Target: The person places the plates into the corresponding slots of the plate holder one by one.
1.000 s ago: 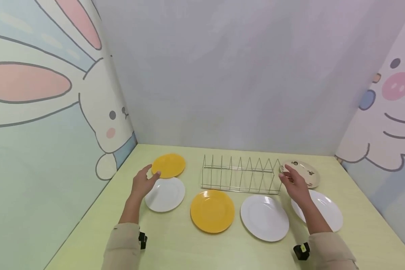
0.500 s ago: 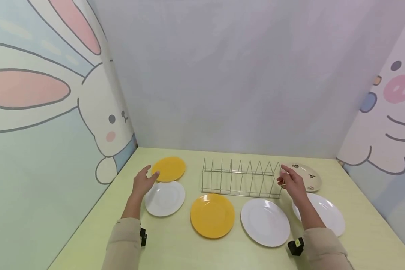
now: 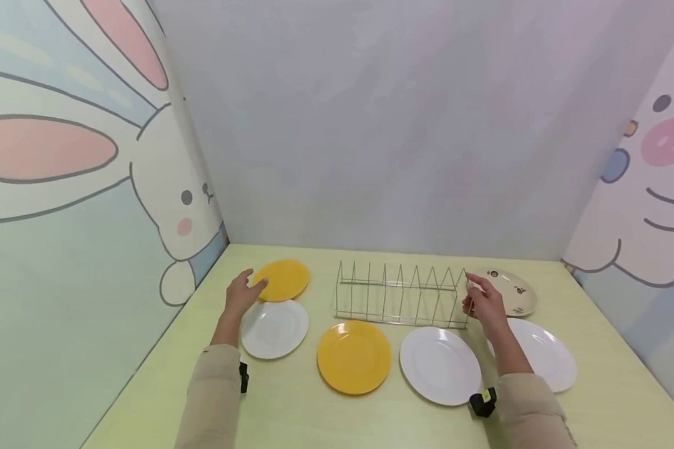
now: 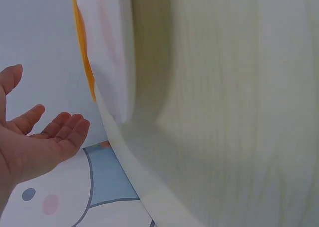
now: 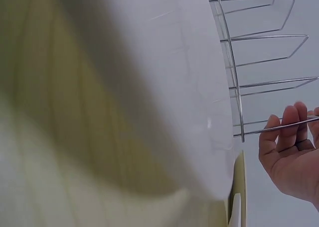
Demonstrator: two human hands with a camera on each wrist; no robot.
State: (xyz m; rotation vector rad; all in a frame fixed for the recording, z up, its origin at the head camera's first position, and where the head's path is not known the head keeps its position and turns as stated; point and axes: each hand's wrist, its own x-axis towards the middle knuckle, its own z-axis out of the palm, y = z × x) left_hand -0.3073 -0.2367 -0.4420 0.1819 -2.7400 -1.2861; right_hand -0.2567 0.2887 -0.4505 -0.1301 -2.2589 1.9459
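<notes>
Six plates on the table (image 3: 326,424), one wire rack (image 3: 400,285), two hands in play! The right hand (image 3: 487,307) grips the rack's right end, fingers curled round the wire. The left hand (image 3: 243,297) hangs loosely spread near the back yellow plate (image 3: 285,282) (yellow count: two, with the front yellow plate (image 3: 354,357) before the rack). Three whites: left white plate (image 3: 275,330), middle white plate (image 3: 440,366), right white plate (image 3: 545,358). And one patterned plate (image 3: 508,290), just beyond the right hand!

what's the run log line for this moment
left hand: empty, near back yellow plate | right hand: grips wire rack, right end | plates: none racked
</notes>
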